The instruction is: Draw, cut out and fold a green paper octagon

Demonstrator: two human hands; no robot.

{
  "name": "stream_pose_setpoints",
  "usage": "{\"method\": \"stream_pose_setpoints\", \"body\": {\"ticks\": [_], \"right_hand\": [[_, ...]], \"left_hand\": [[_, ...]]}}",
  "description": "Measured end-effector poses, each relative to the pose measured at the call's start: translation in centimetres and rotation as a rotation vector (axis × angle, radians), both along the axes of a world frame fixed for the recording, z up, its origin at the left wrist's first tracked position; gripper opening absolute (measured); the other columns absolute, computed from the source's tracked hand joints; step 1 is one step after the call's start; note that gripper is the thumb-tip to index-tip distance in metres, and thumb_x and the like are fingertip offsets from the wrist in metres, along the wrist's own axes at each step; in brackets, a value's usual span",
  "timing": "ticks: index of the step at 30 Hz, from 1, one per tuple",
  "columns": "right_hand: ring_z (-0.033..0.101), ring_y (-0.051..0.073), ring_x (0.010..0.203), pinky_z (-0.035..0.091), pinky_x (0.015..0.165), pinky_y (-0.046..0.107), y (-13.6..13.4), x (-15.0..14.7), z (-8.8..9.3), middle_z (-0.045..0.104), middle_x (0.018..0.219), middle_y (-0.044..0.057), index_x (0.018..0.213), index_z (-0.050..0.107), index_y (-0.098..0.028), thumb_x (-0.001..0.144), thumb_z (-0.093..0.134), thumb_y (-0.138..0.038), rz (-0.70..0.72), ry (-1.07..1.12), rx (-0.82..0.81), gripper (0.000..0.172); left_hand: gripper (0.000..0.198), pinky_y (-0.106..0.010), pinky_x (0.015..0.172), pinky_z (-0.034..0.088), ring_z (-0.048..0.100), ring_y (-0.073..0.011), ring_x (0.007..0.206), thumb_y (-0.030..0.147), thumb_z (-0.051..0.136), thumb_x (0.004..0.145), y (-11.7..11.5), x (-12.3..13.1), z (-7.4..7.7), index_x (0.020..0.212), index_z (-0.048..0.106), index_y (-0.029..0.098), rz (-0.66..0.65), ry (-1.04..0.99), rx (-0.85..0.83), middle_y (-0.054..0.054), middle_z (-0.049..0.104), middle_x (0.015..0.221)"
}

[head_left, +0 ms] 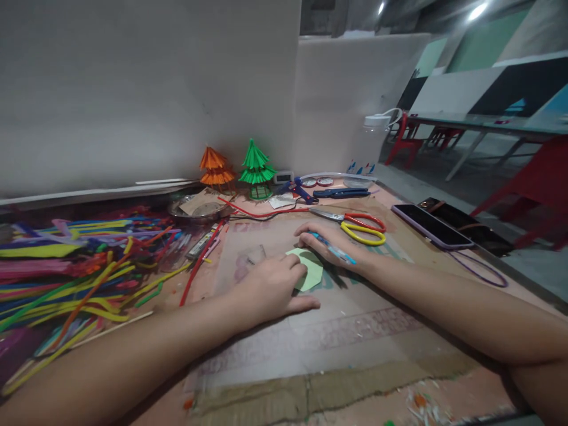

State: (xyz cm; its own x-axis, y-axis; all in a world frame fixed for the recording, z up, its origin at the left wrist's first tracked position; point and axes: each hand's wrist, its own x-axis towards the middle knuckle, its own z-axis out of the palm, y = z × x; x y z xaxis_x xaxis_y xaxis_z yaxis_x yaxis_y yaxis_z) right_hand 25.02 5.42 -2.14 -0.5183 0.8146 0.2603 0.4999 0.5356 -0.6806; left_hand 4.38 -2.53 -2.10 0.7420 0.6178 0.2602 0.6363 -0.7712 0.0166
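A small light green paper piece [313,273] lies on the translucent mat in the middle of the table. My left hand [273,284] rests on its left side, fingers curled onto the paper and thumb stretched out below. At the paper's upper right is my right hand [326,244], with curled fingers round a blue patterned pen [339,254]. The pen slants between thumb and palm, and its tip cannot be made out. Scissors [364,228] with red and yellow handles lie open just beyond my right hand.
Colourful pipe cleaners [80,278] cover the left side. At the back stand an orange tree-like model [216,168], a green one [257,168], a glue gun [299,190] and a bottle [370,145]. A phone [432,226] lies at right.
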Motion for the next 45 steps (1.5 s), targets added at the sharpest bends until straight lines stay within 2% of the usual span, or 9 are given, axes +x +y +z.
{"method": "stream_pose_setpoints", "body": {"ticks": [3,6,14,19,24,27,34,40,45], "right_hand": [[0.073,0.023,0.092,0.054,0.086,0.036,0.0,0.0,0.0,0.078,0.097,0.007,0.114,0.067,-0.019,0.102,0.049,-0.04,-0.011,-0.002,0.002,0.03],[0.072,0.022,0.09,0.054,0.085,0.035,-0.1,0.0,-0.1,0.078,0.095,0.007,0.114,0.066,-0.018,0.102,0.05,-0.04,-0.008,0.01,-0.007,0.03],[0.072,0.021,0.085,0.054,0.082,0.035,0.4,0.3,-1.1,0.075,0.09,0.006,0.115,0.064,-0.02,0.102,0.051,-0.052,-0.001,0.149,-0.08,0.038],[0.067,0.018,0.075,0.056,0.071,0.033,0.2,0.4,-0.9,0.067,0.081,0.004,0.115,0.067,-0.019,0.105,0.033,-0.061,-0.022,0.278,-0.164,0.055],[0.059,0.015,0.069,0.049,0.064,0.028,-0.6,0.2,-0.4,0.06,0.081,-0.002,0.099,0.064,-0.022,0.089,0.061,-0.031,-0.085,0.331,-0.203,0.013],[0.06,0.015,0.072,0.047,0.064,0.028,-0.7,0.0,-0.5,0.061,0.084,-0.003,0.093,0.057,-0.024,0.08,0.067,-0.025,-0.046,0.357,-0.193,0.016],[0.047,0.013,0.057,0.034,0.055,0.028,-0.5,-0.1,0.0,0.054,0.065,-0.004,0.073,0.05,-0.023,0.081,0.07,-0.046,-0.07,0.131,-0.193,0.031],[0.04,0.012,0.059,0.029,0.057,0.03,-0.5,-0.2,0.1,0.044,0.061,-0.006,0.066,0.043,-0.024,0.083,0.062,-0.025,-0.06,0.037,-0.065,0.025],[0.037,0.012,0.058,0.026,0.056,0.03,-0.1,-0.3,0.0,0.043,0.061,-0.006,0.067,0.042,-0.024,0.083,0.061,-0.024,-0.029,0.023,-0.036,0.025]], "left_hand": [[0.049,-0.042,0.074,0.06,0.073,-0.0335,0.09,0.059,0.062,0.098,0.0,1.8,0.3,0.096,0.07,0.011,0.073,0.072,0.052,-0.018,0.073,0.096],[0.037,-0.039,0.064,0.058,0.073,-0.0335,0.083,0.042,0.056,0.105,-0.3,2.4,0.4,0.097,0.069,0.008,0.077,0.144,0.101,-0.017,0.072,0.088],[0.012,-0.038,0.065,0.06,0.071,-0.0268,0.074,0.006,0.054,0.096,-0.8,0.9,0.6,0.097,0.064,0.013,-0.082,0.208,0.111,-0.011,0.073,0.087],[0.017,-0.036,0.082,0.061,0.073,-0.0235,0.092,0.012,0.047,0.103,-0.5,-0.7,0.5,0.104,0.064,0.014,-0.265,0.143,0.094,-0.011,0.077,0.111],[0.024,-0.037,0.094,0.058,0.072,-0.0233,0.107,0.016,0.041,0.109,-0.7,-2.8,-0.9,0.105,0.065,0.015,-0.301,-0.017,0.107,-0.011,0.075,0.126],[0.022,-0.04,0.102,0.055,0.07,-0.0259,0.115,0.03,0.048,0.109,-0.8,-3.3,-1.3,0.111,0.065,0.015,-0.28,-0.122,0.1,-0.012,0.073,0.131],[0.031,-0.048,0.083,0.056,0.07,-0.0314,0.101,0.04,0.046,0.109,-1.0,-3.2,-0.8,0.122,0.064,0.018,-0.178,-0.075,0.038,-0.011,0.073,0.129],[0.036,-0.049,0.075,0.059,0.074,-0.0335,0.101,0.048,0.039,0.109,-0.2,-3.4,-0.7,0.126,0.057,0.022,-0.168,0.06,-0.137,-0.017,0.055,0.153],[0.035,-0.048,0.071,0.059,0.075,-0.033,0.094,0.05,0.039,0.108,0.2,-3.2,-0.5,0.125,0.054,0.025,-0.154,0.129,-0.152,-0.015,0.054,0.154]]}}
